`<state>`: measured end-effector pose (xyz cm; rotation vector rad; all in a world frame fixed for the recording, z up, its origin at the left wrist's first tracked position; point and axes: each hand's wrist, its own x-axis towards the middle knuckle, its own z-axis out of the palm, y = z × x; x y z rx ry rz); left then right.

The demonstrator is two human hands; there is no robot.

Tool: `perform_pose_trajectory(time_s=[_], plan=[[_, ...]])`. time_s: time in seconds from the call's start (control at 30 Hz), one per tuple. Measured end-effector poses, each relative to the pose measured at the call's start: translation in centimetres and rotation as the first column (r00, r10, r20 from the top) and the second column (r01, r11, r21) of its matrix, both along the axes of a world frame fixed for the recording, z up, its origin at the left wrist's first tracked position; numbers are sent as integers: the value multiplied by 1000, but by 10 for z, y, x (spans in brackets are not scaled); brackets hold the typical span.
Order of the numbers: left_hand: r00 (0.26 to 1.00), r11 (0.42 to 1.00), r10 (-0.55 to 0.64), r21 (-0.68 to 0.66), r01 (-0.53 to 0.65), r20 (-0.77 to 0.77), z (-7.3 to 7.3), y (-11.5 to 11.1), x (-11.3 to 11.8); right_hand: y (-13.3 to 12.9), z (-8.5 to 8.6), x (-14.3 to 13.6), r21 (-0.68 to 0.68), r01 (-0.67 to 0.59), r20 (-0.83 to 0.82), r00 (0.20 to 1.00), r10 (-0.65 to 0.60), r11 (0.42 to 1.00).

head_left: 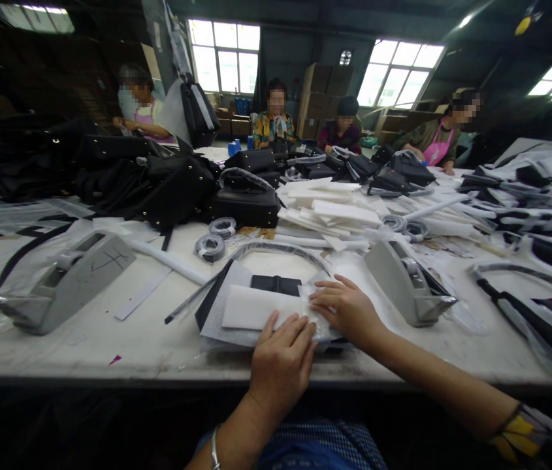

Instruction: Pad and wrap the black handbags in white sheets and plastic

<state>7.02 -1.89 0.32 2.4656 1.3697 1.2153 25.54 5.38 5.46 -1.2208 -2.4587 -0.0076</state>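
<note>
A black handbag [213, 292] lies in front of me on the table, its wrapped handle [283, 248] arching away from me. Thin white foam wrap [211, 320] covers much of it, and a thicker white foam sheet [246, 305] rests on top. My left hand [283, 352] lies on the near edge of that sheet, fingers stretched forward. From the right, my right hand [349, 312] presses with extended fingers on the translucent wrap [315, 303] at the bag's right side. Neither hand is closed around anything. A dark flap [276, 284] shows beyond the sheet.
Grey tape dispensers stand on the left [80, 277] and right [405, 284]. Behind are rolled clear-wrapped straps [210, 248], stacked white foam pieces [344, 212] and piled black bags [172, 189]. Several co-workers sit across the table. The table edge [109, 377] runs close to me.
</note>
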Motion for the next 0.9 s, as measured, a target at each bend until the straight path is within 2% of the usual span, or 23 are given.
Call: perform_pose_trajectory(time_s=[0.13,0.23,0.33,0.4,0.5,0.6,0.67,0.73,0.83,0.9], plan=[[1000,1000,-11,-24,12,6,-2,-1,-1,-11,11,2,153,-159,56,987,152,975],[1000,1000,-16,-23,16,6,-2,-1,-2,-15,9,7,98,-213,59,976,208,972],[1000,1000,-14,-18,14,9,-2,-1,-2,-14,5,9,-88,-79,-37,996,76,993],[1000,1000,-16,-12,16,11,-3,0,-2,-10,6,8,-217,17,-90,995,-37,976],[1000,1000,-21,-6,21,12,-3,-1,-2,0,13,2,-346,74,-68,992,-104,935],[1000,1000,-21,-14,21,13,-4,0,-2,7,21,-3,-333,49,-42,997,-67,942],[1000,1000,-19,-20,19,15,-3,0,-2,7,24,-4,-267,-19,-85,996,-4,964],[1000,1000,-15,-17,16,21,-3,0,-2,4,26,-4,-266,-69,-128,991,36,961],[1000,1000,-15,-13,15,23,-3,0,-2,1,25,-3,-415,-47,-176,984,-29,909],[1000,1000,-18,-15,18,20,-3,0,-3,2,23,-2,-541,-25,-234,965,-121,841]])
